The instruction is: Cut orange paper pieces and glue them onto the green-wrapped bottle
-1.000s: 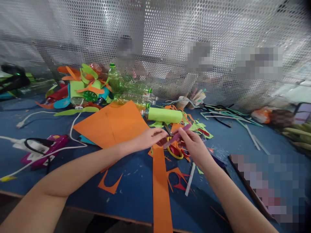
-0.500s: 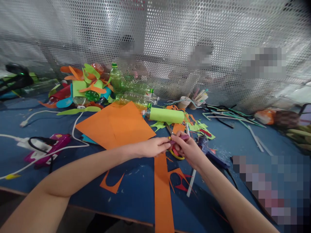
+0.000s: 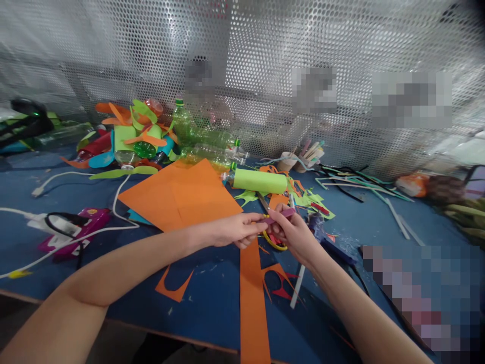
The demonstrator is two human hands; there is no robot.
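In the middle of the head view my two hands meet over the table. The fingers of my right hand [image 3: 297, 233] are closed on a slim purple stick [image 3: 282, 214], whose exact kind I cannot make out. My left hand [image 3: 237, 230] pinches its left end between thumb and fingers. Just beneath them lie scissors with yellow handles [image 3: 278, 246], partly hidden by my right hand. A long orange paper strip [image 3: 254, 303] runs from below my hands past the table's front edge. Left of it, large orange sheets [image 3: 197, 194] lie flat.
A bottle wrapped in light-green paper [image 3: 260, 180] lies behind my hands, near green paper scraps [image 3: 314, 202]. A blue glue gun [image 3: 337, 250] is to the right. Bottles with paper blades [image 3: 124, 139] crowd the back left. A magenta power strip [image 3: 96, 222] with white cables lies left.
My hands stay almost in place, still on the purple stick. The fingers of my left hand have shifted slightly, and more of the stick shows between the hands.
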